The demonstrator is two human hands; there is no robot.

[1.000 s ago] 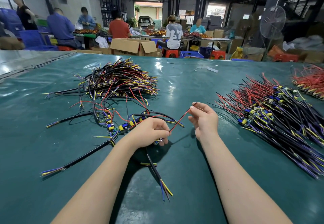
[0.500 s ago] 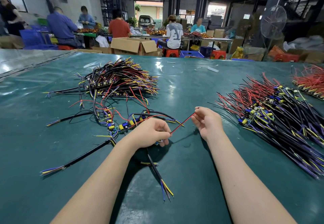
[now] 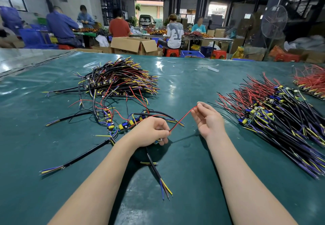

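Observation:
My left hand (image 3: 149,133) grips a small wired circuit module low over the green table (image 3: 184,180); most of the module is hidden in my fist. Its black cable (image 3: 155,169) with blue, brown and yellow ends hangs toward me. A thin red wire (image 3: 182,118) runs from that fist up to the right. My right hand (image 3: 208,120) pinches the red wire's far end between thumb and fingertips, palm turned up.
A tangled heap of wired modules (image 3: 119,78) lies at the left back, with loose ones (image 3: 119,125) trailing toward my left hand. A sorted pile (image 3: 274,117) spreads along the right. More red-wired parts (image 3: 311,82) sit far right. People work at tables behind.
My right hand has turned palm up and slid a little along the red wire, which now stretches straighter between my hands. My left hand has stayed put.

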